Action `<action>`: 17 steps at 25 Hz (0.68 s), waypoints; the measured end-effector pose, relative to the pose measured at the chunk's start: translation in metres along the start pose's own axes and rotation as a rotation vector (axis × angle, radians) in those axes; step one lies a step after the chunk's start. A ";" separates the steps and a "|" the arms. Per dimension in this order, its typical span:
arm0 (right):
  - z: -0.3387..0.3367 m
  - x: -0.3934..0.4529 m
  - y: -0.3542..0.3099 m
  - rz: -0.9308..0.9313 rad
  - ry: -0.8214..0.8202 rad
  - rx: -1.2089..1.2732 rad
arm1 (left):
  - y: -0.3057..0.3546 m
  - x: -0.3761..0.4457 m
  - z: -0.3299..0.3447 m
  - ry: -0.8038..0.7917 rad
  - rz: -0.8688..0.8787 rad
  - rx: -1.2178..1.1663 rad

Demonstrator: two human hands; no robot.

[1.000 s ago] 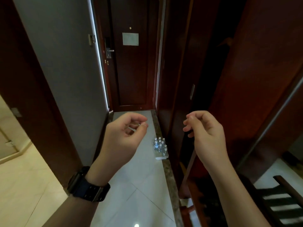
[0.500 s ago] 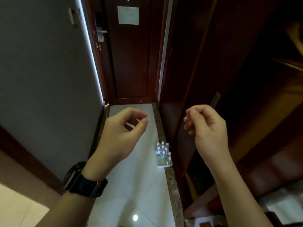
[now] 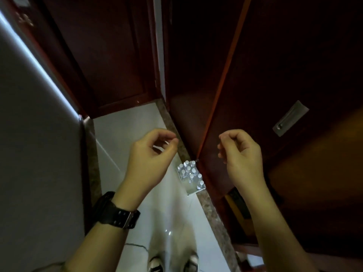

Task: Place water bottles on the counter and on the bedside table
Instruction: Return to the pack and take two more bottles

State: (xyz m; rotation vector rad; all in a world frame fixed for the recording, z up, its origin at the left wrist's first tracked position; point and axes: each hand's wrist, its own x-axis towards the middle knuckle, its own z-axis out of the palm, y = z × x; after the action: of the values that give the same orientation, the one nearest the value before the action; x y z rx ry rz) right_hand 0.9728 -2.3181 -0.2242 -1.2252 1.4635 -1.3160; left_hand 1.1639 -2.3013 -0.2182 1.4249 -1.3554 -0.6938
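A shrink-wrapped pack of several small water bottles (image 3: 190,176) with white caps stands on the pale tiled floor, against the base of a dark wooden cabinet. My left hand (image 3: 151,160), with a black watch on its wrist, is raised above the floor to the left of the pack, fingers curled with thumb and forefinger nearly touching, holding nothing. My right hand (image 3: 240,154) hovers to the right of the pack in front of the cabinet, fingers loosely curled and empty. Neither hand touches the bottles.
A dark wooden door (image 3: 102,55) closes the far end of the narrow hallway. A grey wall (image 3: 35,154) runs along the left, and a wooden cabinet with a metal recessed handle (image 3: 289,118) along the right. My shoes (image 3: 172,262) show at the bottom.
The view has tilted down and come closer to the bottle pack, so the door top left the frame and my shoes appeared. Both hands keep the same curled pose.
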 end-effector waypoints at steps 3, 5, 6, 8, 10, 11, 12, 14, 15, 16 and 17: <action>0.018 0.062 0.064 0.085 0.037 -0.030 | -0.066 0.054 0.038 -0.032 -0.104 0.033; 0.026 0.099 0.119 0.127 0.056 -0.077 | -0.115 0.080 0.066 -0.040 -0.155 0.067; 0.031 0.116 0.153 0.146 0.045 -0.106 | -0.144 0.091 0.083 -0.036 -0.183 0.074; 0.040 0.139 0.218 0.172 0.038 -0.152 | -0.203 0.106 0.113 -0.045 -0.238 0.071; 0.055 0.160 0.291 0.159 0.029 -0.247 | -0.280 0.123 0.146 -0.069 -0.285 0.093; 0.066 0.168 0.338 0.153 0.011 -0.318 | -0.331 0.128 0.166 -0.092 -0.309 0.128; 0.077 0.177 0.385 0.160 -0.009 -0.389 | -0.383 0.132 0.187 -0.114 -0.337 0.165; 0.098 0.189 0.489 0.236 -0.073 -0.532 | -0.492 0.132 0.231 -0.182 -0.412 0.243; 0.108 0.194 0.542 0.277 -0.128 -0.614 | -0.546 0.128 0.255 -0.239 -0.420 0.295; 0.120 0.201 0.600 0.312 -0.193 -0.708 | -0.604 0.124 0.284 -0.316 -0.386 0.352; 0.130 0.207 0.652 0.328 -0.253 -0.808 | -0.654 0.120 0.310 -0.386 -0.339 0.410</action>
State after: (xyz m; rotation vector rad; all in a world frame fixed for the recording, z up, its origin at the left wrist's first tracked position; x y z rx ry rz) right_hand 0.9607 -2.5546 -0.8787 -1.4775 1.9695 -0.3125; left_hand 1.1516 -2.5904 -0.8928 1.9498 -1.6365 -0.9889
